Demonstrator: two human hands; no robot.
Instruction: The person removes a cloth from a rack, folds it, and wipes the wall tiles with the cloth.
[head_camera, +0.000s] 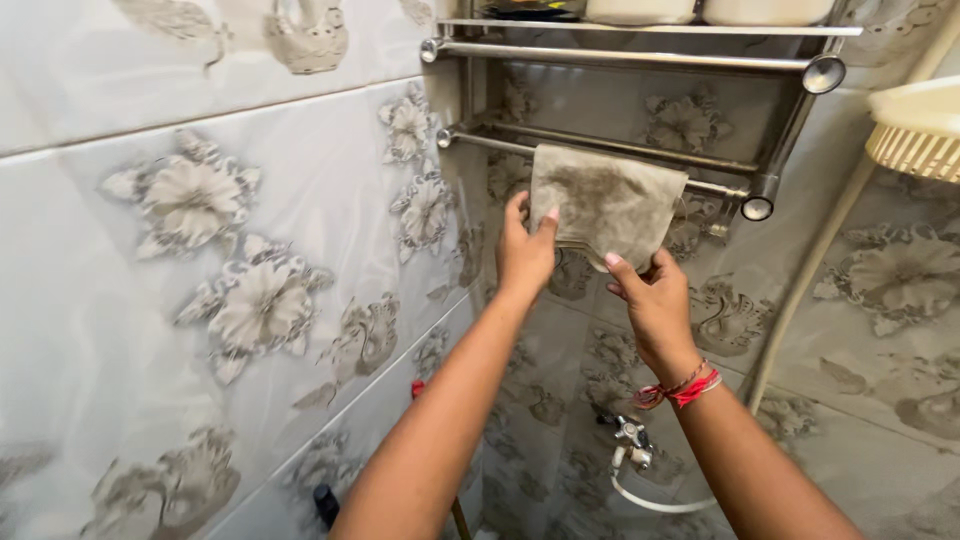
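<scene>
My left hand (524, 250) pinches the left edge of the cloth (606, 203), thumb in front and fingers curled behind it, while my right hand (655, 300) grips the lower right corner from below, closed on the fabric. The cloth is draped over the lower bar of the steel rack (640, 155) in the corner of the tiled wall (200, 230), hanging folded in front of it. It looks thin, soft and limp, grey-brown and smudged, so I judge it light and floppy, with no stiffness of its own. It should bunch easily; the edges and corners, where I have it now, seem the best places to hold it.
</scene>
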